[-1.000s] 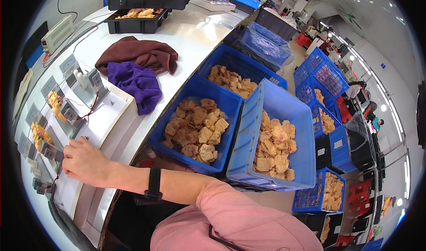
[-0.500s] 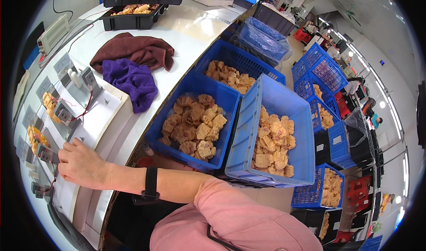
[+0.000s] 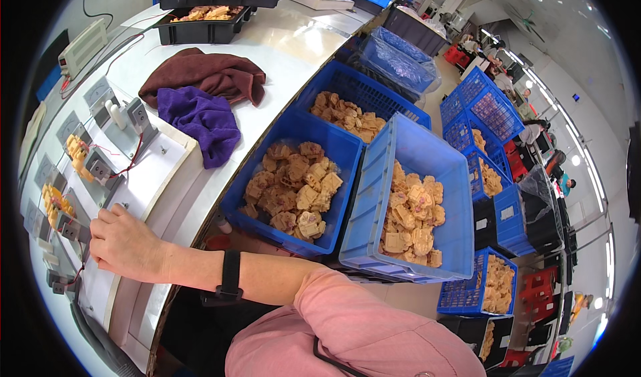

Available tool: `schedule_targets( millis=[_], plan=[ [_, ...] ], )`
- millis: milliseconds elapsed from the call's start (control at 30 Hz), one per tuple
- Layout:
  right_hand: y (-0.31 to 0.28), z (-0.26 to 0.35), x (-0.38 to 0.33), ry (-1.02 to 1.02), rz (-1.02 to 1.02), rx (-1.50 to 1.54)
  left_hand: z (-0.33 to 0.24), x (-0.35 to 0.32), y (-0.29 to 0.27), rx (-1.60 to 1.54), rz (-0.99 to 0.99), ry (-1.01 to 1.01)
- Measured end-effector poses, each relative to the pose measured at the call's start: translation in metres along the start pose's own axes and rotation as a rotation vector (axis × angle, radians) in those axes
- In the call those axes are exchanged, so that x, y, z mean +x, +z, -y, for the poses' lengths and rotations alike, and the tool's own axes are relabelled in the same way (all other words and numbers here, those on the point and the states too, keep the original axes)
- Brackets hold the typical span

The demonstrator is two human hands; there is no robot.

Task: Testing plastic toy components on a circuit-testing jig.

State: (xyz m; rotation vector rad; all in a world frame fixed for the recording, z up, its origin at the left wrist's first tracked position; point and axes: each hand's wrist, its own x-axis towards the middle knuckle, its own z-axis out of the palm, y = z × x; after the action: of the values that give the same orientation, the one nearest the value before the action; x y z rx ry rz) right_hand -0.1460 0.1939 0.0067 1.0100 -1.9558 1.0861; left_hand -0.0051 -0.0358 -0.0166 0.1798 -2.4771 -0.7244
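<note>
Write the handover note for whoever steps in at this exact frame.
Right hand: the only hand in view, seemingly the right. It rests on the white board with its fingertips curled at a small grey fixture; whether it has a grip on anything cannot be told.
Left hand: not in view.
Things: a row of grey fixtures runs along the board; two blue bins beside the table are heaped with tan parts.
Done: two fixtures carry tan parts.
Left: the other fixtures look empty and both bins are nearly full.
</note>
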Motion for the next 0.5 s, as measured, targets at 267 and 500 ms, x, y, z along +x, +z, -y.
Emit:
schedule_targets(
  millis=[267, 500],
  plan=[
    [0.000, -0.001, 0.000, 0.005, 0.003, 0.000, -0.001, 0.001, 0.004, -0.055, -0.009, -0.017],
    [-0.005, 0.001, 0.001, -0.014, 0.020, 0.008, 0.000, -0.003, 0.001, -0.056, -0.008, -0.034]
  ],
)
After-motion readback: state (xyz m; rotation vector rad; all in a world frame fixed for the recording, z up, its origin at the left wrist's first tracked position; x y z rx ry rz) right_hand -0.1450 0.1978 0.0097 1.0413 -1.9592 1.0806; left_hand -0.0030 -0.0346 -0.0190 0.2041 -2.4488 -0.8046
